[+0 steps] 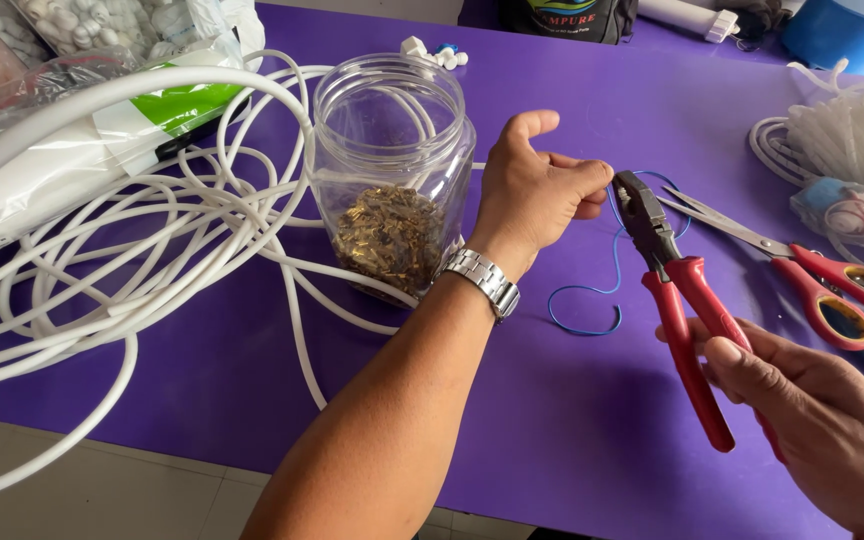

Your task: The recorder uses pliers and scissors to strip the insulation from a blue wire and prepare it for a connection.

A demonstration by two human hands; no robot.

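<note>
Head cam, looking down at a purple worktop (572, 400). The left hand (537, 190) has its grip pressed together, pinching one end of a thin blue wire (592, 305) between thumb and fingertips. The rest of the wire loops loosely down onto the worktop between both hands. The right hand (817, 420) is wrapped around the red handles of a pair of pliers (677, 290), nose right at the pinched wire end; I can't tell if it's actually biting.

That wire looks super light and floppy, probably springy, so I'd hold it close to the end so it doesn't wander.

Around it: a clear plastic jar (392, 165) with small brownish bits, white tubing (152, 230) coiled on the left, and red-handled scissors (802, 265) on the right.
</note>
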